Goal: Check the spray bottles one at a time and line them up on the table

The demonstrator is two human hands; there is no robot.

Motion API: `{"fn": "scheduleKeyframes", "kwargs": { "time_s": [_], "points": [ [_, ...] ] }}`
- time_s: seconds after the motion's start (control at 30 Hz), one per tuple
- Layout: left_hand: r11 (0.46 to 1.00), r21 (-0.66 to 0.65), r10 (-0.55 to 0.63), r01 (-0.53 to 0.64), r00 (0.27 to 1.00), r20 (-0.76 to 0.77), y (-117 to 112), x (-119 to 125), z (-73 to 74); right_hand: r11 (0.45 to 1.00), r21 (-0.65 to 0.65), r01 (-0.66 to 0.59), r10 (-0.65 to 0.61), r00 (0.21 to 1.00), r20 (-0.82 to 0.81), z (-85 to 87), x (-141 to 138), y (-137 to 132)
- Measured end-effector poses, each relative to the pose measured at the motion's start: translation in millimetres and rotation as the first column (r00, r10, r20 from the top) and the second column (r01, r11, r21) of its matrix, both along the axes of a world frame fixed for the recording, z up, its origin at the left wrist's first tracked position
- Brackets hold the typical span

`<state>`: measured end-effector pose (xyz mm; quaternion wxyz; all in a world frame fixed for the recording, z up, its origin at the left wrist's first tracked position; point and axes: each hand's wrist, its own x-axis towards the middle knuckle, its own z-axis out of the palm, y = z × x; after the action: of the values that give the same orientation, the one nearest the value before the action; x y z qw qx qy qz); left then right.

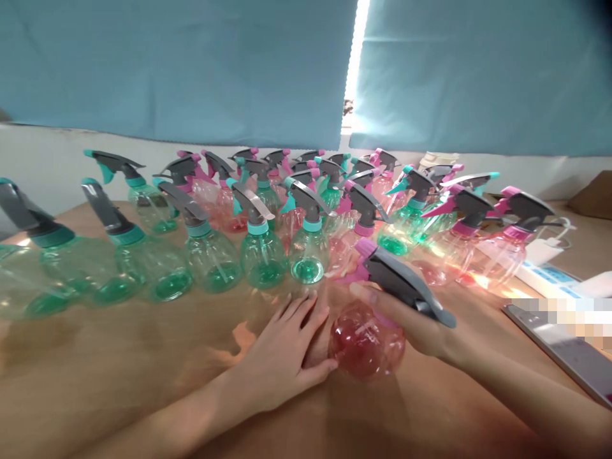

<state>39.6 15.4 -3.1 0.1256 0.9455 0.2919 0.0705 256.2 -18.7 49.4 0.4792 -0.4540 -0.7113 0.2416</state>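
And here's the pink spray bottle point(363, 344), front and centre, the right hand point(421, 331) wrapped around its neck just under the grey-and-pink sprayer head! The thumb lies across this side; most of the other fingers are hidden behind the head. The bottle looks tilted, and whether its base touches the wooden table point(143, 389) I can't tell. Just left of that bottle, the left hand point(282, 350) is open, palm down, fingers spread, thumb tip right beside the pink plastic. Beyond and left of it runs a row of green spray bottles point(265, 261); behind and right, more pink bottles point(495, 255). Any lettering? Over to its right sits a white block point(545, 277) with a blue panel, its markings too small to read, and nearer, a grey phone-like slab point(559, 350), partly pixelated over.
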Motion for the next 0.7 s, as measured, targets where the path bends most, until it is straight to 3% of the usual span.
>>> {"fn": "scheduleKeyframes", "kwargs": {
  "time_s": [0.17, 0.5, 0.7],
  "points": [
    [1.0, -0.013, 0.012, -0.012, 1.0, 0.011, 1, 0, -1.6, 0.999, 0.024, -0.036, 0.038, 0.995, -0.095, 13.1, -7, 0],
    [1.0, -0.006, 0.02, -0.02, 0.999, 0.03, 0, -1, -1.2, 0.995, 0.092, -0.034, 0.02, 0.989, 0.149, 13.3, 6, 1],
    [1.0, 0.003, 0.007, -0.007, 0.999, 0.034, 0, 0, -0.9, 0.996, 0.085, -0.037, 0.023, 0.987, 0.159, 18.2, 4, 0]
  ]
}}
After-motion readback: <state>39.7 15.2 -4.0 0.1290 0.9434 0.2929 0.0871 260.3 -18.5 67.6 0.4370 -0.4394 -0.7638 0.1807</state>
